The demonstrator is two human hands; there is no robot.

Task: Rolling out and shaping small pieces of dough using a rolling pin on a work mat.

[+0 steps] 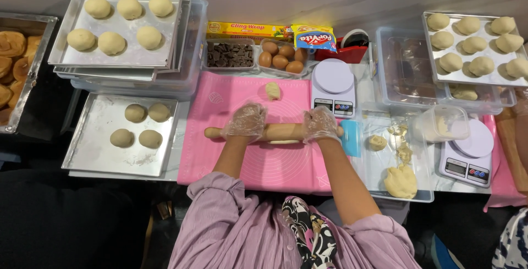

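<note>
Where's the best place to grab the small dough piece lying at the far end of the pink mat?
Probably pinch the dough piece across its narrow width, coming from above: it lies flat and free on the pink mat, elongated front to back, nothing touching it.

The tabletop (181, 164) carries a pink silicone mat (220, 153) at centre. To its left lies a metal tray (93, 153) with four dough balls. Behind stand stacked trays (66, 54), a chocolate tub (230, 56) and an egg tub (281, 57). A white scale (333, 85) and a clear tray (374, 175) sit to the right.
</note>
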